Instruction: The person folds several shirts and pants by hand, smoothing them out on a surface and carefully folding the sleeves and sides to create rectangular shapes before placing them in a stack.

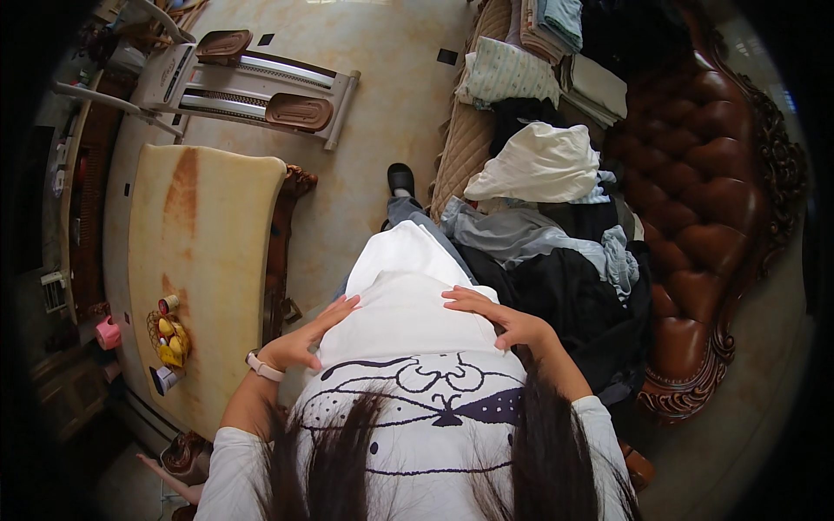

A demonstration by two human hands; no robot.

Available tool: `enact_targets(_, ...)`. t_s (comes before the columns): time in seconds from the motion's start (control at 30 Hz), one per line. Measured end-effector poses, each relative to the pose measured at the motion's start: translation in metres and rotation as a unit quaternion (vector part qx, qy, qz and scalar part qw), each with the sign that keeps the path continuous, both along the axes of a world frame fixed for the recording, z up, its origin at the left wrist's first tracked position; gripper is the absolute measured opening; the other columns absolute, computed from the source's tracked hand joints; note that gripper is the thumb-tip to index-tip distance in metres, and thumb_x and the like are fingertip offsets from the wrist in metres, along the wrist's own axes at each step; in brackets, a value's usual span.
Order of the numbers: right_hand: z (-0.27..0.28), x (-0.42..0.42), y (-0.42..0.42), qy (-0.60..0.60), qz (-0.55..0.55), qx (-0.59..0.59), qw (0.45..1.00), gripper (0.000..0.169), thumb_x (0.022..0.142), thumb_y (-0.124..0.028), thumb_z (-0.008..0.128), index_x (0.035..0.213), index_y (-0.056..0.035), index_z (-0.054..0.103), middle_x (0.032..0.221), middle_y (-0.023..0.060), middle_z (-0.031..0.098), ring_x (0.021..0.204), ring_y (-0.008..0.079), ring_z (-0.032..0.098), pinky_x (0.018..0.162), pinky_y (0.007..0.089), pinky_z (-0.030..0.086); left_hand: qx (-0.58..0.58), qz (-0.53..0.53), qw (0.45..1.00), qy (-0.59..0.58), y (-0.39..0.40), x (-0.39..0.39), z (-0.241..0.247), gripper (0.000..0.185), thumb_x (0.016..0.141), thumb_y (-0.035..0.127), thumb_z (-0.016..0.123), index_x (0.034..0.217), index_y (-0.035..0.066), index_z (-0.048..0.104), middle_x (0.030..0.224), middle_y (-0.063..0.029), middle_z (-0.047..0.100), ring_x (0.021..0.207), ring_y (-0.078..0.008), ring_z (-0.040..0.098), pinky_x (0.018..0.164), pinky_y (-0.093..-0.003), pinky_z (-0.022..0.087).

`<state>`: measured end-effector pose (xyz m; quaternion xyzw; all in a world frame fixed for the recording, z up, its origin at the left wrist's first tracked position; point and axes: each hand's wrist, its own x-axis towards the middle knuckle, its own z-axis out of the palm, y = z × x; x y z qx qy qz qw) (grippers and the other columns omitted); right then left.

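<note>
A white cloth (407, 257), perhaps a garment, lies over my lap and meets the printed white T-shirt (449, 417) I wear. My left hand (319, 332), with a pale-banded watch at the wrist, rests on the cloth's left side with fingers spread. On the opposite side, my right hand (498, 316) touches the cloth, thumb apart from the fingers. Neither hand appears to grip it. To my right, heaped clothes cover the sofa seat: a grey-blue garment (515, 228), black clothing (567, 293) and a cream-white garment (537, 163).
Folded fabrics (593, 88) and a patterned pillow (511, 71) lie farther along the brown leather sofa (697, 176). On my left stands a covered table (215, 247) with a fruit basket (169, 338). An exercise machine (260, 91) stands beyond it. Another person's limb (169, 478) shows at lower left.
</note>
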<state>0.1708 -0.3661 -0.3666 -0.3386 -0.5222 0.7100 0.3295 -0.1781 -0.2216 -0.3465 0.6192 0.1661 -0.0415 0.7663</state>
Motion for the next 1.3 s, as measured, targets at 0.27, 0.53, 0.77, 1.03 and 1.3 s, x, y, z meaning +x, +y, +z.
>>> enact_targets(0.27, -0.023, 0.008, 0.0, 0.035, -0.046, -0.179, 0.982, 0.071, 0.065, -0.005, 0.059, 0.132, -0.0065, 0.038, 0.137, 0.0103, 0.033, 0.128, 0.0202, 0.027, 0.104, 0.0311, 0.019, 0.039, 0.076, 0.992, 0.095, 0.005, 0.001, -0.047, 0.059, 0.076, 0.016, 0.061, 0.13, 0.007, 0.04, 0.135, -0.0111, 0.038, 0.124, -0.0241, 0.033, 0.104, -0.0358, 0.024)
enact_targets(0.53, -0.045, -0.021, 0.005, 0.068, -0.329, -0.342, 0.878, 0.031, 0.083, -0.016, 0.062, 0.108, 0.0, 0.055, 0.099, 0.0051, 0.06, 0.087, 0.0115, 0.056, 0.08, 0.0256, 0.044, -0.176, 0.286, 0.93, 0.151, 0.004, 0.034, -0.068, 0.039, 0.081, 0.016, 0.062, 0.114, -0.002, 0.051, 0.106, -0.0064, 0.059, 0.095, -0.0121, 0.055, 0.085, -0.0251, 0.043)
enact_targets(0.77, -0.048, -0.015, 0.04, 0.005, -0.433, -0.202, 0.878, 0.027, 0.083, -0.016, 0.062, 0.103, 0.0002, 0.057, 0.096, 0.0041, 0.062, 0.084, 0.0089, 0.057, 0.079, 0.0235, 0.043, -0.131, 0.343, 0.928, 0.068, 0.032, 0.056, -0.065, 0.027, 0.083, 0.013, 0.061, 0.106, 0.0, 0.057, 0.098, -0.0037, 0.062, 0.087, -0.0089, 0.056, 0.081, -0.0229, 0.043)
enact_targets(1.03, 0.045, -0.028, 0.049, 0.027, -0.503, -0.199, 0.841, 0.027, 0.088, -0.019, 0.055, 0.101, 0.0035, 0.057, 0.091, 0.0049, 0.062, 0.077, 0.0076, 0.056, 0.071, 0.0215, 0.045, -0.079, 0.437, 0.895, 0.045, 0.031, 0.059, 0.03, 0.023, 0.088, 0.017, 0.055, 0.1, -0.002, 0.057, 0.092, -0.0046, 0.062, 0.078, -0.008, 0.056, 0.072, -0.0222, 0.045)
enact_targets(1.3, 0.027, -0.042, -0.031, -0.13, -0.389, -0.375, 0.831, 0.034, 0.086, -0.027, 0.056, 0.091, 0.0062, 0.059, 0.074, 0.0023, 0.061, 0.06, 0.0091, 0.054, 0.058, 0.0241, 0.044, -0.178, 0.403, 0.869, 0.224, -0.03, 0.028, 0.029, 0.034, 0.087, 0.009, 0.054, 0.115, -0.003, 0.041, 0.083, -0.0089, 0.061, 0.073, -0.0114, 0.058, 0.059, -0.0245, 0.048)
